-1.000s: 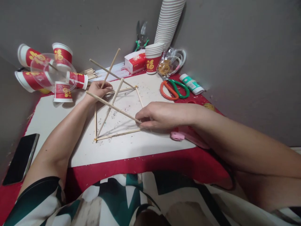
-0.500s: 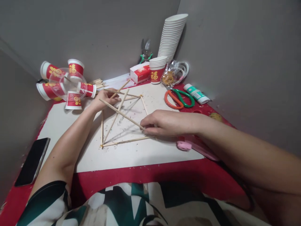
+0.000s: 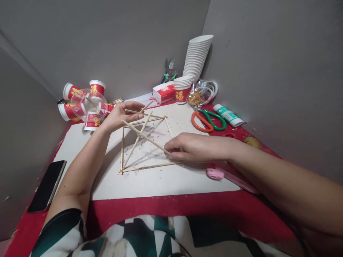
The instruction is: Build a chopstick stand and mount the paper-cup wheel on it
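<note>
So my left hand (image 3: 120, 115) has come up off the back-left corner a bit, and the pale wooden stick in its fingers (image 3: 148, 106) has tipped over from steep to much flatter. My head moved too, so some of that is just the view. My right hand (image 3: 189, 146) stayed put, pinched tight on the low end of a second long, light-coloured wooden stick (image 3: 153, 142). Way I read it, the far side is now leaning in closer to the near side, and it's all down to my left.

All this sits between my two hands: a four-sided frame of thin wooden rods (image 3: 152, 166) flat on a white board (image 3: 171, 184), its front-right corner hidden behind my right fingers.

Directions: the right-hand stick's long axis runs up and leftward from my right fingertips, top end pointing towards my left wrist. It crosses a slanted wooden rod (image 3: 131, 153) that rises from the corner nearest me on the left and points up and away. The left-hand stick points rightward and away from my left fingers. That grip looks narrow, thumb and fingers around the stick, but how firmly, can't tell.
</note>
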`<state>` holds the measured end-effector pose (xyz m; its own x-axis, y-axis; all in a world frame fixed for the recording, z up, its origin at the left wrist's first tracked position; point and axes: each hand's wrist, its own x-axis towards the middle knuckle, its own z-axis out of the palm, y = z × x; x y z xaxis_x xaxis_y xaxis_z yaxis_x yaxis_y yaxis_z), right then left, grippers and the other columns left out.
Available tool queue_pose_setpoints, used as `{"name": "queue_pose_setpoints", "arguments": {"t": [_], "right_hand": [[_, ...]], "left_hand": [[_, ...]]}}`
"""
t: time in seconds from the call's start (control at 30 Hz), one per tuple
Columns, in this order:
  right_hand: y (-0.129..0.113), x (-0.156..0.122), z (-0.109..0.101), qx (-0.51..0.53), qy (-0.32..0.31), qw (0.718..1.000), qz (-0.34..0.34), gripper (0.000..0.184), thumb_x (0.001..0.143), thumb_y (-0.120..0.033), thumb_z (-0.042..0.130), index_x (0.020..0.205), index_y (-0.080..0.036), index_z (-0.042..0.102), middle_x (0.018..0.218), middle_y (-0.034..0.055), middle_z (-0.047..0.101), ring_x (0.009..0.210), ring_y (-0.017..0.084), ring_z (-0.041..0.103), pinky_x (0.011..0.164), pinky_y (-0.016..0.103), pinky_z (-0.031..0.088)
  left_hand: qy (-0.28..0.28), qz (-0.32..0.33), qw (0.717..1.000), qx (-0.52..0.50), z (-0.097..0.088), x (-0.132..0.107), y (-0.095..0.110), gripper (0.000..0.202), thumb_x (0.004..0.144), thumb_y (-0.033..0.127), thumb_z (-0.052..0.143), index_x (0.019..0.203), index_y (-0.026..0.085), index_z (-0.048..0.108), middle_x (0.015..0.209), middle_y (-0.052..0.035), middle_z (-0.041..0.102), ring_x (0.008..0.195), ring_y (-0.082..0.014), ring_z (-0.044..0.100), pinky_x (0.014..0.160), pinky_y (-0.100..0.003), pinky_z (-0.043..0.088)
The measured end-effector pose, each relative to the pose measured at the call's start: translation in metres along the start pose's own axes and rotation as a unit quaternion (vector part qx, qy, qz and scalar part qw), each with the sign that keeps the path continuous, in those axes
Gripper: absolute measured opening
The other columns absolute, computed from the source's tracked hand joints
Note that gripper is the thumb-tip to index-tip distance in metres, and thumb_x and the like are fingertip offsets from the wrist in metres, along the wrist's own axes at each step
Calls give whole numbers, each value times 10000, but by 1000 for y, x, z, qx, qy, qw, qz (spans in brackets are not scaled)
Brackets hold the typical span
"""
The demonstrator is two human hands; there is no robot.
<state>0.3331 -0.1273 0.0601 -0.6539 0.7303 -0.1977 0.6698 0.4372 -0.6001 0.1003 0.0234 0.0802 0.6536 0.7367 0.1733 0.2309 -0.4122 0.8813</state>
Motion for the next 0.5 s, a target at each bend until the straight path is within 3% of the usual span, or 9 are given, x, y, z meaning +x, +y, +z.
{"name": "queue_pose_setpoints", "arguments": {"t": [0.3, 0.5], "right_hand": [[-1, -1, 1, 5, 2, 1000, -4, 179, 901, -236, 489, 731, -197, 530, 672, -18, 511, 614, 124, 420, 610, 258, 307], [-1, -2, 0, 8, -11, 1000, 1, 177, 911, -242, 493, 751, -194, 551, 686, -15, 527, 628, 127, 441, 632, 260, 326]], "left_hand": [[162, 58, 984, -40, 11, 16, -26, 528, 625, 634, 869, 856, 175, 745, 842, -53, 743, 836, -188, 685, 792, -314, 529], [191, 79, 977, -58, 17, 24, -44, 488, 663, 635, 840, 829, 191, 724, 812, -28, 736, 790, -159, 663, 776, -288, 524]]}}
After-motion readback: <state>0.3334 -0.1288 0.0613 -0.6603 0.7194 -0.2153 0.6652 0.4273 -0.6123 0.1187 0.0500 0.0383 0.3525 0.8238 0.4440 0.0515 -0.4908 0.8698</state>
